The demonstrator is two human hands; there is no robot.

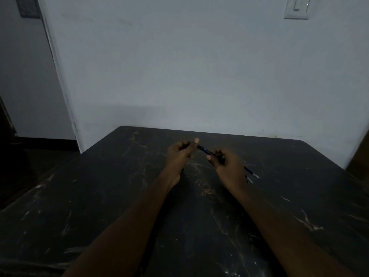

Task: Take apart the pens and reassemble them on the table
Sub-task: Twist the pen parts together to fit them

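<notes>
A dark blue pen (205,150) is held above the far middle of the black table (119,196), slanting down to the right. My left hand (180,154) pinches its upper left end between thumb and fingers. My right hand (225,163) grips its lower right end. Behind my right hand, two thin pen parts with light tips (252,174) lie on the table, partly hidden by the hand.
The table is dark with pale scratches and stands against a white wall (199,76). Its far edge runs just beyond my hands. A wall corner and dark floor lie to the left; a light switch (297,8) is at top right.
</notes>
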